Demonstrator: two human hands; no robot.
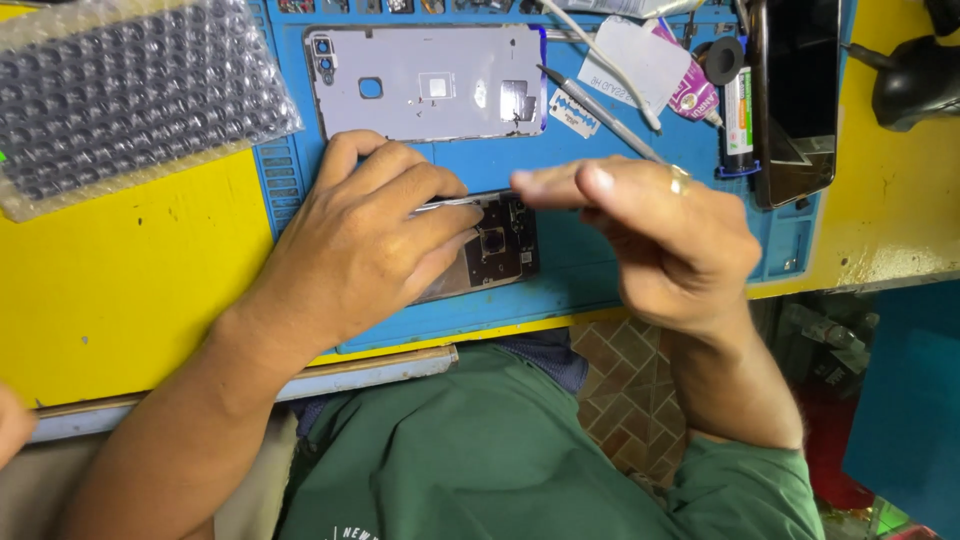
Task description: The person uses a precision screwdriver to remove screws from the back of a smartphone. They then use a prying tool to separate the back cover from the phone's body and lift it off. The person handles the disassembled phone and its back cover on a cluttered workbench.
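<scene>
My left hand (375, 235) lies over an opened phone body (495, 245) on the blue work mat (600, 270), gripping its top edge with the fingers. The phone's dark inner boards and camera module show at its right end; the rest is hidden under the hand. My right hand (650, 235) hovers just right of the phone, raised above the mat, fingers pinched together toward the left; a ring sits on one finger. Whether something tiny is held in the pinch cannot be seen. The phone's silver back cover (430, 85) lies flat further up the mat.
A bubble-wrap sheet (130, 90) lies on the yellow table (120, 270) at the upper left. Metal tweezers (600, 115), a razor blade (575, 113), a glue tube (692, 95) and a dark phone screen (795, 100) sit on the mat's upper right. A dark object (915, 80) stands far right.
</scene>
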